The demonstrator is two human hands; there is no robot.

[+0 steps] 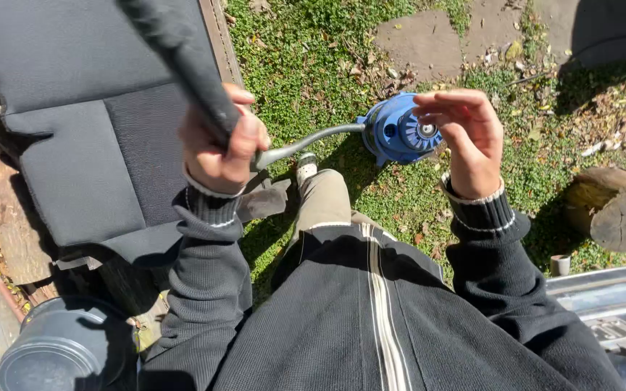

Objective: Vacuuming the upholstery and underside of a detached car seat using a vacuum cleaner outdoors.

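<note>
We see a blue round tool head (pixel 394 132), ribbed housing, silver hub facing up, on a curved grey shaft (pixel 313 141) running left into a dark padded grip (pixel 182 51). It's held in the air over grass, head tilted toward us.

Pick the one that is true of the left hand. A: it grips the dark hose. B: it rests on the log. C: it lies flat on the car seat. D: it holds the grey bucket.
A: the left hand is closed around the dark hose, which runs to the blue vacuum on the grass, while the right hand hovers open above it.
</note>
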